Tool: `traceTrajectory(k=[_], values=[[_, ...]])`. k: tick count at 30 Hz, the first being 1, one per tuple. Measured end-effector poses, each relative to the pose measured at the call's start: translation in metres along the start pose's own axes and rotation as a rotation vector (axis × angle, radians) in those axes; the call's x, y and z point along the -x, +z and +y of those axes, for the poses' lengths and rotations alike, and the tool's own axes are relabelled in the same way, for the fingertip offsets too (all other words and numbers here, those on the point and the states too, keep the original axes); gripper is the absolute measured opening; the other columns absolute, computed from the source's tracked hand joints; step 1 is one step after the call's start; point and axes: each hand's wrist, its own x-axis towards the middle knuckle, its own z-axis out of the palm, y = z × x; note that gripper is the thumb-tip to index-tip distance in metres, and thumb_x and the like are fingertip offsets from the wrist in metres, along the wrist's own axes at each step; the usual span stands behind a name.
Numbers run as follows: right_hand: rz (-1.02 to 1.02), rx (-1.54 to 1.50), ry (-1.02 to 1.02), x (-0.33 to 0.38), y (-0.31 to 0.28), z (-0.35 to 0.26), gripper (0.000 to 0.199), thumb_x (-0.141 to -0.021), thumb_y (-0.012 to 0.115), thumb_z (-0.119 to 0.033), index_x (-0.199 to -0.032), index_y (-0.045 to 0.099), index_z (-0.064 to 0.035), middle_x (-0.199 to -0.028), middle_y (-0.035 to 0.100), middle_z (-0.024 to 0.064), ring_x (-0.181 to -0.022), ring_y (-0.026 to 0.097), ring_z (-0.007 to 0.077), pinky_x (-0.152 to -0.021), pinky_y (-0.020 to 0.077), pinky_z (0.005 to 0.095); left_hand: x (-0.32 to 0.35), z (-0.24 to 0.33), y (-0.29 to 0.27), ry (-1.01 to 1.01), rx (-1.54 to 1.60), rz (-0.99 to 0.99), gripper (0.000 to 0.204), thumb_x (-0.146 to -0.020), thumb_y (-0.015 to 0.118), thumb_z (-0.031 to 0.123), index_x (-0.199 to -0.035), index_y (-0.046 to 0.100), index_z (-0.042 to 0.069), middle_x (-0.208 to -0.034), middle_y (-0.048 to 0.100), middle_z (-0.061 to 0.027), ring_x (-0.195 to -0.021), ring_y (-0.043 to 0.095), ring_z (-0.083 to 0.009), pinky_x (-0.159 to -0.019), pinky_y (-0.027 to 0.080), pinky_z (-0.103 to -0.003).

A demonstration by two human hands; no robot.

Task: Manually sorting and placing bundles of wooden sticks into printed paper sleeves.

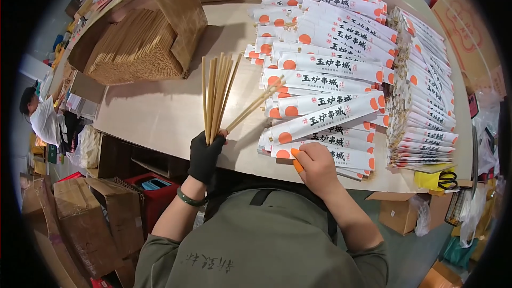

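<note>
My left hand (207,156), in a black fingerless-looking glove, is closed around a bundle of wooden chopsticks (217,93) that stand nearly upright. From its thumb side, a pair of chopsticks (256,103) slants up and right, with tips over the sleeves. My right hand (316,168), wearing orange finger covers, has its fingers bent onto the nearest white paper chopstick sleeve (349,158); its grip is partly hidden by the hand. Beyond it spreads a broad overlapping pile of sleeves (333,64) with orange dots and black lettering.
An open cardboard box (184,16) at the back left holds many loose chopsticks (136,48). Stacked filled sleeves (424,90) line the table's right side. Black-handled scissors (447,180) lie at the near right corner. Cartons (88,218) stand lower left; another person (42,112) is far left.
</note>
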Motion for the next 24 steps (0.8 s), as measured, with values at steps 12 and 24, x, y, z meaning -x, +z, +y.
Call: traceTrajectory(k=[12,24], values=[[0.051,-0.637,0.67,-0.028,-0.028,0.01,0.016,-0.078,0.076,-0.007,-0.079,0.062,-0.0005,-0.074,0.053,0.0003,-0.064,0.047,0.0089,-0.058,0.0392,0.0244,0.014,0.019,-0.041,0.021,-0.142,-0.191,0.012,-0.082,0.067,0.01,-0.086,0.066,-0.001,-0.076,0.065,-0.0025,-0.073,0.059,-0.0091,-0.071,0.047,-0.025],[-0.015,-0.156,-0.058,-0.054,-0.015,-0.02,0.024,-0.07,0.078,-0.014,-0.087,0.065,-0.0032,-0.08,0.06,0.0071,-0.073,0.057,0.0236,-0.063,0.0459,0.0341,0.002,0.046,-0.005,0.184,0.301,-0.467,0.029,-0.091,0.062,0.022,-0.109,0.063,-0.001,-0.118,0.063,-0.0078,-0.103,0.056,-0.014,-0.092,0.045,-0.028]])
